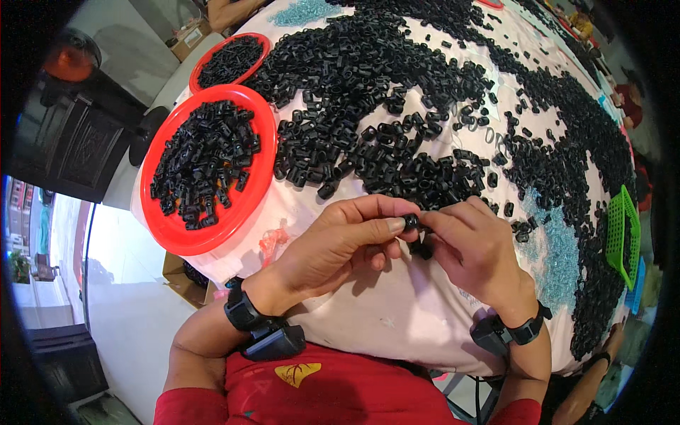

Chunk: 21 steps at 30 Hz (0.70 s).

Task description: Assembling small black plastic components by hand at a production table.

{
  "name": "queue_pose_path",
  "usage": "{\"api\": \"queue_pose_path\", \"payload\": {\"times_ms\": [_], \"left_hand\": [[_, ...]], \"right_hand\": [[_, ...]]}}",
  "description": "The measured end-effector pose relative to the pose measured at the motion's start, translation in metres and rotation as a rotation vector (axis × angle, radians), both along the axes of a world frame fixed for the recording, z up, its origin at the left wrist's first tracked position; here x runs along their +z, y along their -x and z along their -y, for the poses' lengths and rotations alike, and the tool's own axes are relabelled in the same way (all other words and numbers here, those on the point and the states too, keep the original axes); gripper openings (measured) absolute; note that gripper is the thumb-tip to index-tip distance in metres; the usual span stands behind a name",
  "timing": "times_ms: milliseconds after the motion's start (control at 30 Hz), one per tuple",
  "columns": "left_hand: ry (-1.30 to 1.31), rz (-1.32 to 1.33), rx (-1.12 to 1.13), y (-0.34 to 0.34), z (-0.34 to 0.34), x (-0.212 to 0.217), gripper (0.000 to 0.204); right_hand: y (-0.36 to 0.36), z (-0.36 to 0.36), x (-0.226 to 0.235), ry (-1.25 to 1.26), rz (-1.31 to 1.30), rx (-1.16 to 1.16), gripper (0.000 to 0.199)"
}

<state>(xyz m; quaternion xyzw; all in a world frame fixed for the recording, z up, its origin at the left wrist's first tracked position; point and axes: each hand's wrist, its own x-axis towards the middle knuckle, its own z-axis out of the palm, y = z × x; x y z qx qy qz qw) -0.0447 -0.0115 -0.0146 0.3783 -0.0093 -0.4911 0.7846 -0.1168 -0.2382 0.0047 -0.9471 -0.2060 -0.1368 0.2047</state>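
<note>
Head: hands (414, 230) pinch black clip (411, 222).

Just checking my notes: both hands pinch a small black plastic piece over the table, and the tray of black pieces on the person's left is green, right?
Not quite. The head view shows the tray is red. Left hand and right hand do pinch the small black piece.

Looks like a small assembly/sorting workshop: cloth-covered table (397, 322) heaped with black plastic parts (397, 92), red trays (177, 230) of the same, green basket (623, 234), probably other workers at the blurred far edge.
</note>
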Motion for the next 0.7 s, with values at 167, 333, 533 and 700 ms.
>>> {"api": "queue_pose_path", "payload": {"times_ms": [167, 333, 533, 700], "left_hand": [[0.021, -0.004, -0.008, 0.002, 0.0, -0.003, 0.03], [0.023, 0.006, -0.042, 0.005, 0.004, 0.0, 0.028], [-0.095, 0.185, -0.078, 0.009, 0.009, 0.006, 0.026], [-0.067, 0.169, -0.07, 0.011, 0.008, 0.005, 0.024]], "right_hand": [[-0.002, 0.005, 0.002, -0.138, 0.029, -0.025, 0.032], [0.004, -0.003, 0.023, -0.48, -0.228, -0.121, 0.028], [0.005, -0.005, 0.022, -0.568, -0.244, -0.062, 0.031], [0.005, -0.004, 0.019, -0.544, -0.238, -0.03, 0.03]]}}
